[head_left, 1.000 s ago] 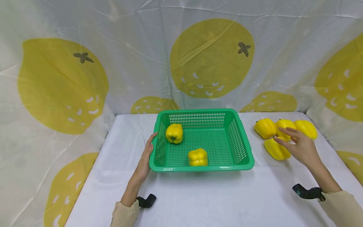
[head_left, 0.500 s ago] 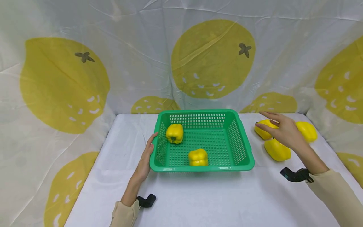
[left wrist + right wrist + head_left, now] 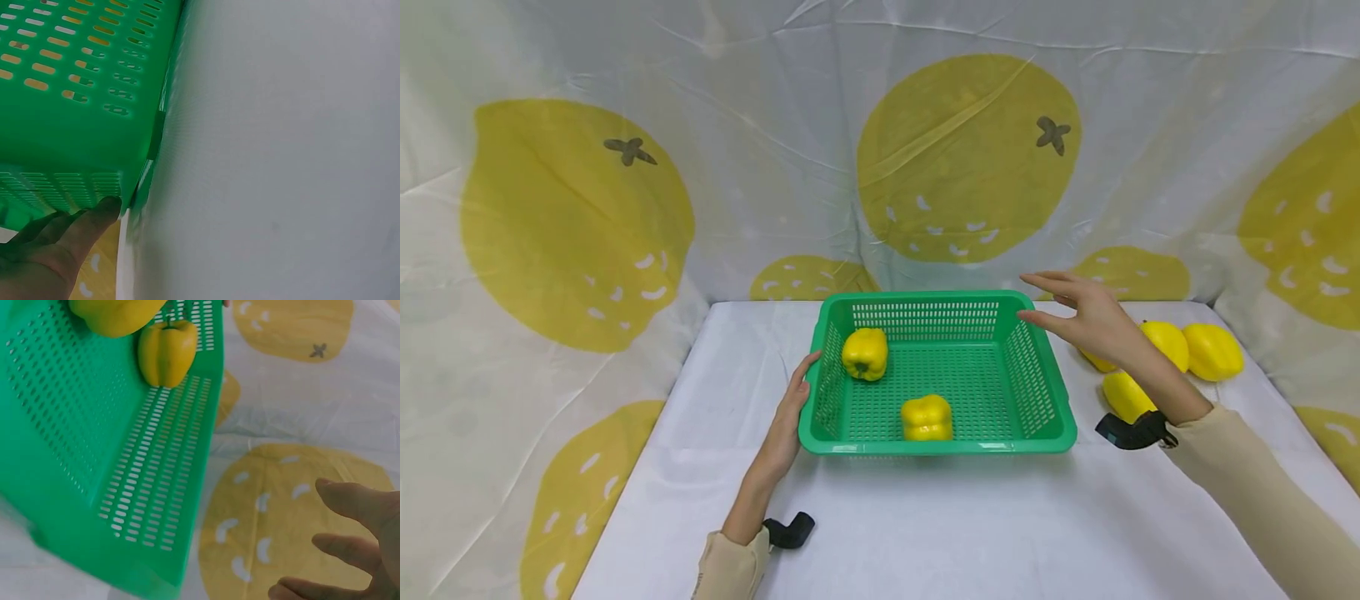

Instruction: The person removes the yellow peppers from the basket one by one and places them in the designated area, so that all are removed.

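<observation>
A green plastic basket (image 3: 940, 448) stands on the white-covered table. Inside it are two yellow bell peppers: one at the back left (image 3: 865, 355), the other by the front wall (image 3: 927, 418). My left hand (image 3: 785, 417) touches the basket's left wall from outside; in the left wrist view its fingers (image 3: 87, 228) lie fairly straight against the slotted side. Over the basket's back right corner hovers my right hand (image 3: 1086, 317), thumb and fingers spread with nothing between them. The right wrist view shows these fingers (image 3: 344, 550) apart from the basket.
Several more yellow bell peppers lie on the table (image 3: 940, 525) right of the basket, including one at the far right (image 3: 1213, 352); my right hand and forearm partly cover some. A lemon-print cloth (image 3: 775, 167) hangs behind and at both sides.
My right hand has moved left, from above the loose peppers to the basket's back right corner, carrying nothing. The left hand, the basket and the peppers stay in place.
</observation>
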The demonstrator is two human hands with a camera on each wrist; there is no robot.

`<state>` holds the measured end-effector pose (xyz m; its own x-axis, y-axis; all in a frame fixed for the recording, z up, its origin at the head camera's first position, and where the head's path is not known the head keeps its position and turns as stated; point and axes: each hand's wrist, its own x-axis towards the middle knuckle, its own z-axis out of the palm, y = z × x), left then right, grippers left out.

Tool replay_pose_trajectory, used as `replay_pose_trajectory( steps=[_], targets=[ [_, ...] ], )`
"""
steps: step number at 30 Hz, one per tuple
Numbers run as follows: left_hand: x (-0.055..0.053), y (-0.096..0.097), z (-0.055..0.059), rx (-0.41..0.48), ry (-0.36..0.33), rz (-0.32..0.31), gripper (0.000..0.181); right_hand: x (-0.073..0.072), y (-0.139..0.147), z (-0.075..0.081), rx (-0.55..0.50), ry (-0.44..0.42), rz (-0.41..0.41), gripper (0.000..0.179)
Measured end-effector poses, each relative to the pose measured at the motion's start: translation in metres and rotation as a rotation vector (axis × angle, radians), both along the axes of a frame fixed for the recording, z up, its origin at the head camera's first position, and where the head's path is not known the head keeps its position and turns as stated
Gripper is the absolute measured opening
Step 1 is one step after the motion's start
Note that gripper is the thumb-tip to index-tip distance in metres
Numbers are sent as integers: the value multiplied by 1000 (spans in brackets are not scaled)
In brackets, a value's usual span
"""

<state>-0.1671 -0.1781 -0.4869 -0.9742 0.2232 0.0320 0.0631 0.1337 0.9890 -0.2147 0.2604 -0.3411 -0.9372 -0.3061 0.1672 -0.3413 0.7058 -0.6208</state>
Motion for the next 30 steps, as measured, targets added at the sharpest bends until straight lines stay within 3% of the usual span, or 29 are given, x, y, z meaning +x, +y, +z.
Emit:
replay_pose_trajectory(
  steps=[12,23,30],
  targets=[
    [0,2,1,9,-6,3,49,-23,-46,-4,46,-31,138,63],
    [-1,1,0,17,19,3,50,-46,-89,-17,39,28,321,63],
    [0,1,0,19,24,5,51,-57,-115,-29,24,13,384,63]
  ],
)
